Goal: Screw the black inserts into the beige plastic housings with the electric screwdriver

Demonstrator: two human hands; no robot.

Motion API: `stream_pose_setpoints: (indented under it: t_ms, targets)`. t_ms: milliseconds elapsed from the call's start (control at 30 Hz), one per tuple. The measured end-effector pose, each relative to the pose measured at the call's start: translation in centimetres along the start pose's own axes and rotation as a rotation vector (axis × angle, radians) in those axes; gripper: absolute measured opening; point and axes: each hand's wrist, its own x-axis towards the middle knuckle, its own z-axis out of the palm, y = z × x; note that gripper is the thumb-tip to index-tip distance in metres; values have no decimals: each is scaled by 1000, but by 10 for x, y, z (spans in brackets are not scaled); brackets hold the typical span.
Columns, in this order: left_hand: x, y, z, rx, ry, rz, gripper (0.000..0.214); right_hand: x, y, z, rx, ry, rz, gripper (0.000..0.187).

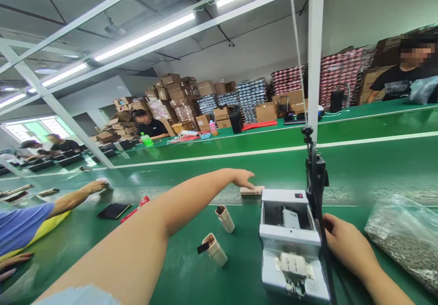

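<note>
My left hand (243, 177) reaches far out over the belt, its fingers apart above a long beige plastic piece (252, 191). A fingertip seems to touch that piece. Beside the right flank of a white-grey screw feeder (290, 241), my right hand (342, 239) is curled, its fingertips hidden behind a black upright tool (316, 177). What it grips there cannot be made out. Two beige casings stand left of the feeder: one (226, 219) farther back, the other (216, 250) nearer, with a dark strip sticking out of it.
A clear bag of small metal parts (404, 236) lies at the right. To the left, a co-worker's hand (96, 186) reaches onto the belt near a black flat tablet-like item (114, 211). A white post (315, 63) rises behind the tool. Other people sit across the line.
</note>
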Motion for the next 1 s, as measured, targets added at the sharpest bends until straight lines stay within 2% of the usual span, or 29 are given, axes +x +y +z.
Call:
stream_pose_setpoints:
  t_ms: [100,167,200,267,333,400,467,533,633,800,867,1000]
  targets:
    - [-37,-27,-14,-262,266,-104,34,1,1,-4,-13,-11,7,24]
    - [-72,-42,-3,-444,496,-187,35,1,1,-6,-41,-1,-2,23]
    - [-91,-45,11,-535,622,-234,36,1,2,-9,-63,8,-13,22]
    - [-132,-41,56,-707,884,-340,40,-2,5,-16,-122,23,-35,23]
    - [-170,-22,112,-873,1115,-441,40,-9,9,-28,-188,30,-48,23]
    - [-200,5,165,-1034,1259,-469,36,-22,14,-43,-230,17,-80,24]
    - [-218,32,202,-1176,1294,-413,40,-42,17,-56,-215,-24,-160,27]
    - [-224,51,218,-1264,1275,-320,52,-68,19,-62,-159,-89,-270,32]
    - [-222,63,218,-1317,1230,-229,65,-114,17,-49,-67,-158,-439,32]
    - [-218,64,213,-1375,1084,-175,69,-175,11,7,54,-146,-675,23]
    - [-216,65,214,-1381,1032,-174,67,-184,10,28,65,-129,-714,27]
    - [-215,71,215,-1384,952,-192,48,-177,13,56,12,-3,-659,30]
